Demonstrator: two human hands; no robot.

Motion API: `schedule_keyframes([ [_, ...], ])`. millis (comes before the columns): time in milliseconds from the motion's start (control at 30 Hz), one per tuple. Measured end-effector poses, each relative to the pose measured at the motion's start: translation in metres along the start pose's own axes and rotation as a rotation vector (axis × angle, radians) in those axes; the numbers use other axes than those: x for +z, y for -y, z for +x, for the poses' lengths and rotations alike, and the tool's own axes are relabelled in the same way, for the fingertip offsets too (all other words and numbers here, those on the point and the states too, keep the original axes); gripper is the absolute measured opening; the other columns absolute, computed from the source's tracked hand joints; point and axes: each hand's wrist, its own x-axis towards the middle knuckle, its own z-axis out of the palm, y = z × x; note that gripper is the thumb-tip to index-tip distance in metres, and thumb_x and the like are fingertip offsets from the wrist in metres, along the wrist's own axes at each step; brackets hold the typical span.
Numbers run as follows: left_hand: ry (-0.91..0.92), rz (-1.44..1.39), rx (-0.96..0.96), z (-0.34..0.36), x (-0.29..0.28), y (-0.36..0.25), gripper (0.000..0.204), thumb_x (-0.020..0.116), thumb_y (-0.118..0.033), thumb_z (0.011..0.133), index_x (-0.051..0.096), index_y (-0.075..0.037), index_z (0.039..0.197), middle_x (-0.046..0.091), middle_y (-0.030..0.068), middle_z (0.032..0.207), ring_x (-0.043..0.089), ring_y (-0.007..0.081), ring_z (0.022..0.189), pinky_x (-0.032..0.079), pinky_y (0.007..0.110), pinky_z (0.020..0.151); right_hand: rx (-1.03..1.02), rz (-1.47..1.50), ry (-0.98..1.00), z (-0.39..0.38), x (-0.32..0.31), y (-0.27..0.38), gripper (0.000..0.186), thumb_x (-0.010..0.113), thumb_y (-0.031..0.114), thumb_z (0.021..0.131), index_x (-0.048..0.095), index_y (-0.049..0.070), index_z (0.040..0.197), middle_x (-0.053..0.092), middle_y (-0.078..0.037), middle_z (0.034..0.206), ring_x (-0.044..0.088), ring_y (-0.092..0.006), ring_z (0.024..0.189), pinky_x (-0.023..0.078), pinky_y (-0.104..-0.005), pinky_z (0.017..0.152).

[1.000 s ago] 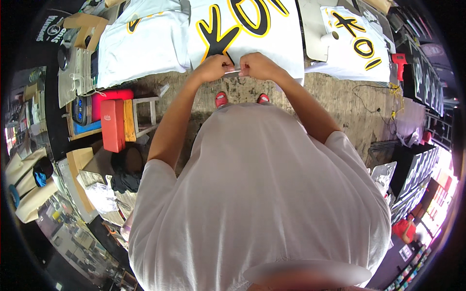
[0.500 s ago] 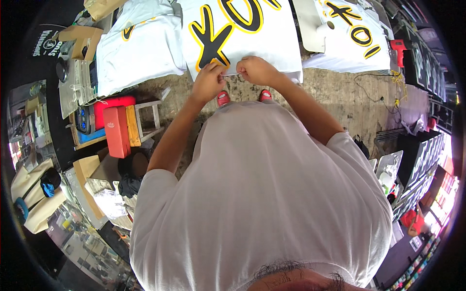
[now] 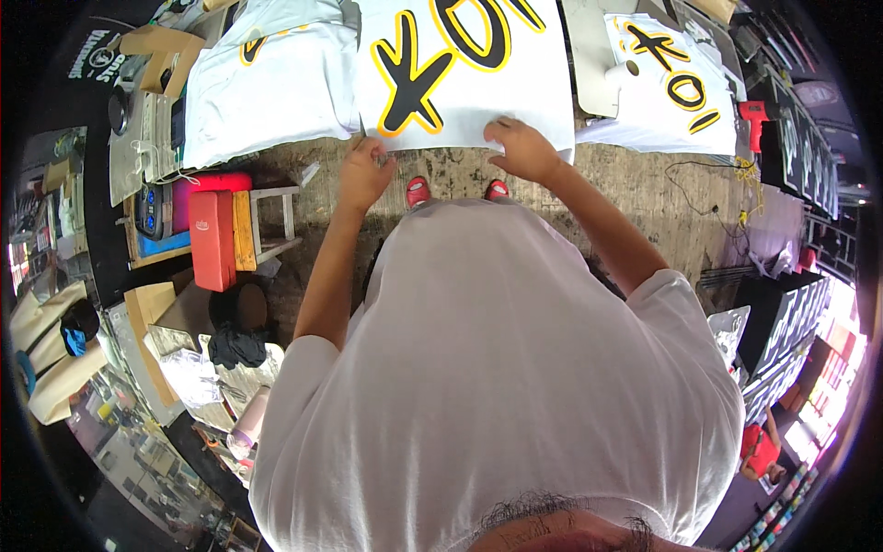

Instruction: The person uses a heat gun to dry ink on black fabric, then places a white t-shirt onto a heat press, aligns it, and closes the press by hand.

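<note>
In the head view, a white cloth with bold black-and-yellow lettering (image 3: 543,87) lies at the middle of the bench (image 3: 589,55), its near edge along the bench's near edge and facing the person. The left hand (image 3: 368,172) is at that cloth's near left corner, the right hand (image 3: 526,152) at its near edge toward the right corner, with the two well apart. The left hand is partly curled, its thumb standing a narrow way off from the bent fingers; whether the fingertips touch or pinch the cloth, I cannot tell. The right hand is moderately spread, fingers bent over the cloth and thumb lower, just off the near edge, with a clear gap between them; whether they touch the cloth is unclear. The left forearm (image 3: 333,253) runs almost straight forward, the right forearm (image 3: 607,225) slants forward and inward, and both palms are turned mostly downward. A second white cloth (image 3: 267,101) covers the bench's left part; a third white cloth (image 3: 625,129) covers its right.
</note>
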Motion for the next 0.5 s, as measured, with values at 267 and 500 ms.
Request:
schedule_keyframes([
  [267,0.21,-0.029,-0.229,-0.004,-0.019,0.001,0.017,0.073,-0.016,0.082,0.07,-0.005,0.095,0.07,0.013,0.086,0.069,0.0283,0.08,0.054,0.036,0.071,0.069,-0.042,0.725,-0.04,-0.048,-0.001,0.035,0.077,0.021,0.078,0.066,0.005,0.107,0.072,-0.014,0.099,0.069,-0.0301,0.092,0.054,-0.0407,0.081],
  [500,0.246,-0.025,0.413,0.028,0.045,-0.062,0.048,0.077,-0.024,0.083,0.062,-0.009,0.126,0.053,0.0107,0.141,0.046,0.0305,0.133,0.039,0.043,0.108,-0.586,0.295,0.276,-0.013,-0.303,0.132,0.026,0.078,0.016,0.081,0.066,-0.001,0.097,0.067,-0.009,0.08,0.067,-0.0214,0.07,0.052,-0.0329,0.066],
])
